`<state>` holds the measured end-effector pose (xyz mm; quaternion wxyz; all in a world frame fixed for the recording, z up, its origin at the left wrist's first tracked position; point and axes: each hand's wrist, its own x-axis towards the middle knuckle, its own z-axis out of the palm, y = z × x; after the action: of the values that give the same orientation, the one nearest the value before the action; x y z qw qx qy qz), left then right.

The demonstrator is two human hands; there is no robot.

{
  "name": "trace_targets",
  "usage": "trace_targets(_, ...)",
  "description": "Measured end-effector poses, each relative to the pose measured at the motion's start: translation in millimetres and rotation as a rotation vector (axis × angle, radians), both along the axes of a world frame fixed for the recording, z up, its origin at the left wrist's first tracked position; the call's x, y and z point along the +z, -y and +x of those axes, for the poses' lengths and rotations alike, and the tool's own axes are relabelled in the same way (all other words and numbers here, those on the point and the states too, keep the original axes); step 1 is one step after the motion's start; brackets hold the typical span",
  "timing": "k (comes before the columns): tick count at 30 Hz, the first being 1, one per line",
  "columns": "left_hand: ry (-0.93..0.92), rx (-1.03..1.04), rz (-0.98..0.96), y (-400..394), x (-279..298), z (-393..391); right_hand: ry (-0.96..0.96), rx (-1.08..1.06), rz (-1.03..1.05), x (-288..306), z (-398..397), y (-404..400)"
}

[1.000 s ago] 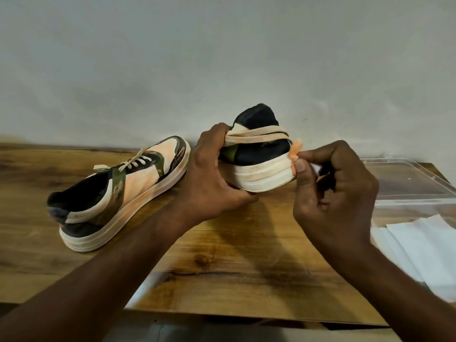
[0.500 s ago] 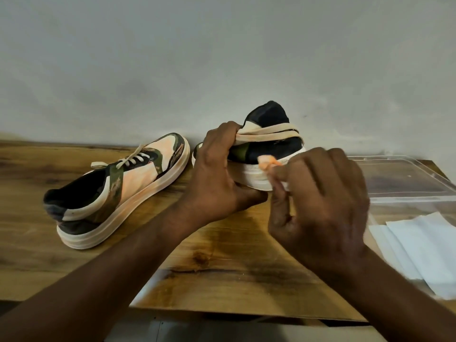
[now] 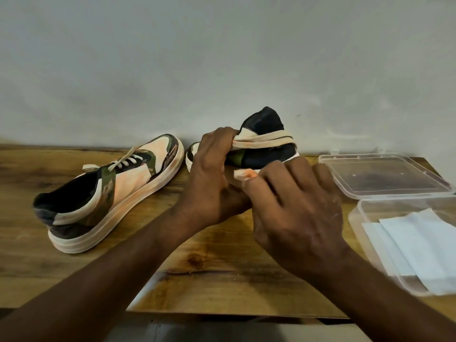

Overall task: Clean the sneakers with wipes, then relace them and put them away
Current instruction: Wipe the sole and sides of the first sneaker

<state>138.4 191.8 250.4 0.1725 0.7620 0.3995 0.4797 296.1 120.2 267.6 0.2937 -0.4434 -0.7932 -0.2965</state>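
Note:
A peach, green and black sneaker (image 3: 108,193) with white laces lies on the wooden table (image 3: 222,280) at the left, toe toward the wall. My left hand (image 3: 214,178) grips a second sneaker (image 3: 266,141) by its upper, heel toward me, at the table's back centre. My right hand (image 3: 296,211) pinches a small wipe (image 3: 243,174), white with orange stains, and presses it against this sneaker's white sole. The hands hide most of that sole.
A clear plastic box (image 3: 362,218) with several white wipes (image 3: 419,248) stands at the right front. Its clear lid (image 3: 385,176) lies behind it near the wall. The grey wall rises right behind the sneakers. The table's front edge is close to me.
My right hand has slid the wipe leftward along the held sneaker's sole, from the heel end toward my left hand. The held sneaker has tipped slightly lower. The other sneaker has not moved.

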Motion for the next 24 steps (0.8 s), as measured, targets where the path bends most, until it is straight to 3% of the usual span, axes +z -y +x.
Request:
trace_targets(5,-0.049,0.01,-0.003,1,4,1,-0.261,-0.035,-0.002,5,14,-3)
trace_targets(11,-0.053,0.04,0.014,-2,2,-10,-0.734,0.028,-0.227,4,36,-15)
trace_targets(18,-0.044,0.017,-0.006,-4,-1,-7,-0.351,0.123,-0.082,-4,11,-8)
trace_targets(20,-0.038,0.014,0.001,-5,-1,-9,-0.485,0.117,-0.105,-1,18,-14)
trace_targets(24,0.036,-0.028,-0.01,-5,-2,-15,-0.988,0.179,-0.365,2,29,-21)
